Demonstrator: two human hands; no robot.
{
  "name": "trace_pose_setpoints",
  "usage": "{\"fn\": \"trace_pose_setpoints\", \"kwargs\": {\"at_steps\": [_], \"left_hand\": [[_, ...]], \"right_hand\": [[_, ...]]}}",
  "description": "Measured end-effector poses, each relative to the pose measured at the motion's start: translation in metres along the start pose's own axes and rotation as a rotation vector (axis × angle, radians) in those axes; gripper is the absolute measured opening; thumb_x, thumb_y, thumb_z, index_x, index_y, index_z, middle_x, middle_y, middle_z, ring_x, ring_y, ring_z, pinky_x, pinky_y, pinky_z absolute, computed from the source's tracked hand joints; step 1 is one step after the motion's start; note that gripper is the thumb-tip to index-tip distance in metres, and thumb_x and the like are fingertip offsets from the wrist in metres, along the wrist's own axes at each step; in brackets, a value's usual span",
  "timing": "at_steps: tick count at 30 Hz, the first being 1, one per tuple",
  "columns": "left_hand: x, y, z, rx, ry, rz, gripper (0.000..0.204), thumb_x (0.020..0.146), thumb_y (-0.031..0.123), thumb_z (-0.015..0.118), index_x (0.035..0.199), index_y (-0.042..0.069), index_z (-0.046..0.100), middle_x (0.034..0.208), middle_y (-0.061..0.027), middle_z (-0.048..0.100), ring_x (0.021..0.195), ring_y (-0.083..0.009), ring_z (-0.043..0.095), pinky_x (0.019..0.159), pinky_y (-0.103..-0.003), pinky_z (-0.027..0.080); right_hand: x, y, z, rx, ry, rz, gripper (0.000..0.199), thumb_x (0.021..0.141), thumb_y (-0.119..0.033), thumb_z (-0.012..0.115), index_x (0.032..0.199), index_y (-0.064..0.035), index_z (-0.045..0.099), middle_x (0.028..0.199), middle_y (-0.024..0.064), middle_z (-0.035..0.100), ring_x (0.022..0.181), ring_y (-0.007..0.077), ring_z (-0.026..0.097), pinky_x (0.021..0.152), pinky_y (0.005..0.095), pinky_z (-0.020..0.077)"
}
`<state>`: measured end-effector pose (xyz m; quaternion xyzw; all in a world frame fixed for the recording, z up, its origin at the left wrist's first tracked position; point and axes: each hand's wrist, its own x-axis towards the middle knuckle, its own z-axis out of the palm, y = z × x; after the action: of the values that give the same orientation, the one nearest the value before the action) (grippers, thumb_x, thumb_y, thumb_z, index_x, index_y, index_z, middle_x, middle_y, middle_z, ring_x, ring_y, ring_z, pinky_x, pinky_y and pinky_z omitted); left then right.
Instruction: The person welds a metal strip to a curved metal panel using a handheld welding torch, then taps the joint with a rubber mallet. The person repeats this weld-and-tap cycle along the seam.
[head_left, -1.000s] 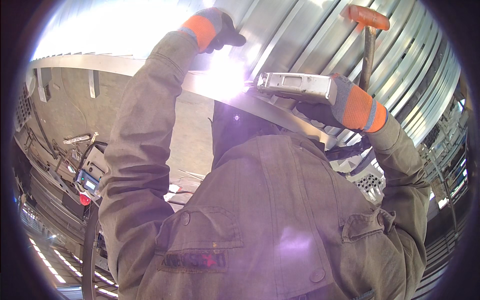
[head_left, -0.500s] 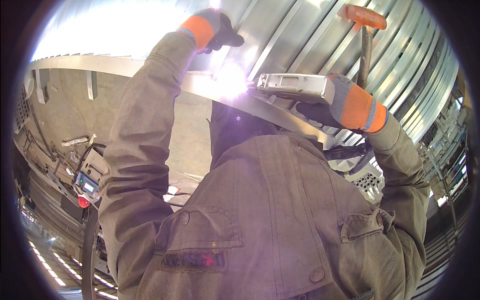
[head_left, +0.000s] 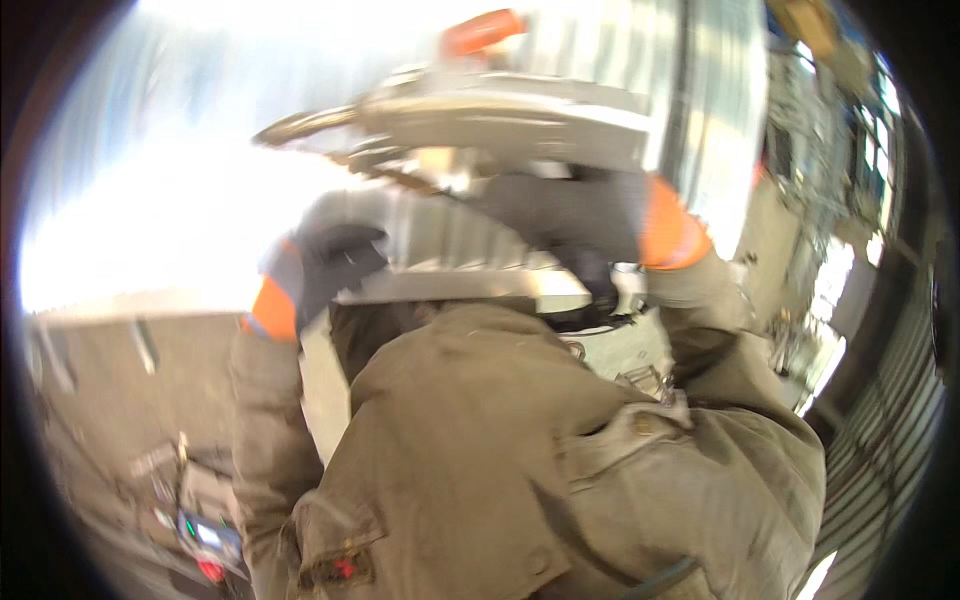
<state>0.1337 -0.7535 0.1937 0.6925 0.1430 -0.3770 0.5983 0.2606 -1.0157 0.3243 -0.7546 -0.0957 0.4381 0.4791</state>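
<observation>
The view is blurred, so edges are soft. A person in a khaki work jacket [head_left: 560, 470] fills the lower middle, both arms raised overhead; whether these gloved hands belong to the camera wearer cannot be told from this angle. The left hand [head_left: 335, 262], in a dark glove with an orange cuff, is curled against the near edge of a ribbed sheet-metal panel [head_left: 470, 245] that lies across above the head; its fingers look closed on that edge, though the blur hides the exact grip. The right hand [head_left: 590, 225], gloved the same way, presses against the panel's far side, fingers wrapped round something dark; what it clamps cannot be made out. Just above the panel sits a long grey metal piece [head_left: 520, 120] with an orange-handled tool [head_left: 482, 30] behind it. Left of the arms is bright glare; to the right, corrugated wall [head_left: 880, 440] stands close, leaving little room.
</observation>
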Motion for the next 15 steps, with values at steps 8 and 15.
{"fn": "trace_pose_setpoints", "kwargs": {"at_steps": [8,15], "left_hand": [[-0.008,0.055,0.128,-0.178,-0.568,0.387,0.060,0.087,0.013,0.080,0.142,0.000,0.058,0.140,-0.0155,0.063,0.119,-0.0257,0.066,0.103,-0.038,0.053],[-0.049,0.025,0.128,-0.304,-0.776,0.250,0.058,0.084,0.031,0.072,0.128,-0.007,0.063,0.120,-0.0191,0.074,0.104,-0.0255,0.073,0.093,-0.036,0.058]], "right_hand": [[-0.064,0.040,0.054,0.072,0.265,-0.118,0.057,0.086,-0.034,0.082,0.131,-0.0038,0.066,0.122,0.0184,0.069,0.110,0.0325,0.068,0.093,0.0376,0.0560],[-0.192,0.307,0.008,-0.443,1.432,0.299,0.056,0.091,-0.033,0.084,0.133,-0.0007,0.065,0.126,0.0165,0.071,0.114,0.0296,0.068,0.095,0.0404,0.0547]]}}
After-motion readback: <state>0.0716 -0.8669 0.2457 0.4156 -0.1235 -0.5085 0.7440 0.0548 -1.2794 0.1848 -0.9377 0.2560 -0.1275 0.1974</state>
